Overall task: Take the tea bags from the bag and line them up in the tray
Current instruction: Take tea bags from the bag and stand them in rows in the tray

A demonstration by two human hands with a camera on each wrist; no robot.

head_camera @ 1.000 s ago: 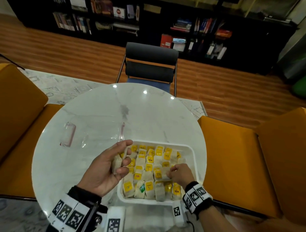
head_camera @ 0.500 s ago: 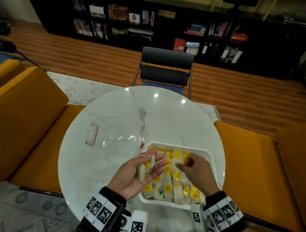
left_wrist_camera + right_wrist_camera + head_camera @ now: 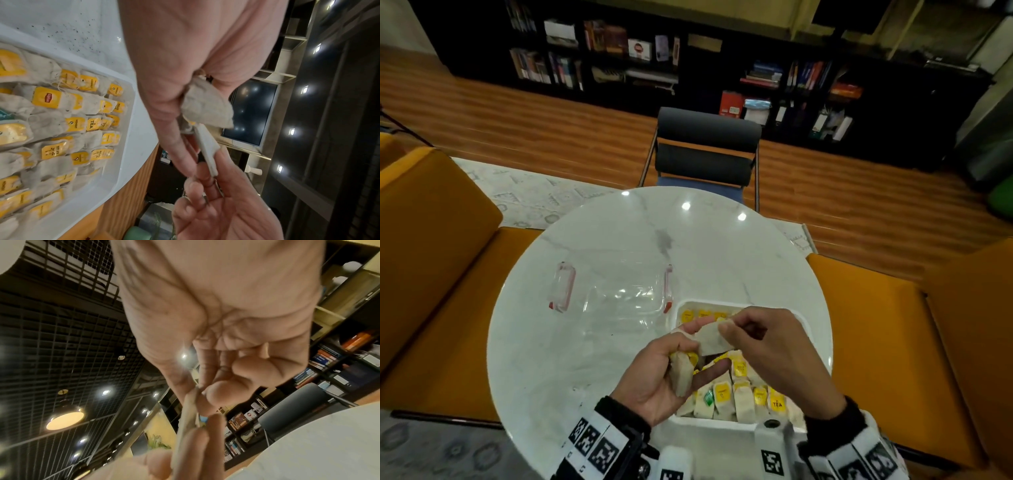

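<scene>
Paper tea bag [image 3: 711, 337], item in transfer: newly pinched by right hand [image 3: 774, 356] straight from left hand [image 3: 671, 370], which keeps more clutched, above near-full white tray [image 3: 804, 322]; right hand was empty moments earlier, so placement likely follows.

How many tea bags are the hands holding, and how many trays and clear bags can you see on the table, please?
Tea bags in the hands: 2, the upper tea bag pinched by the right hand, the lower tea bag in the left hand
White tray: 1
Clear bag: 1
Total: 4
</scene>
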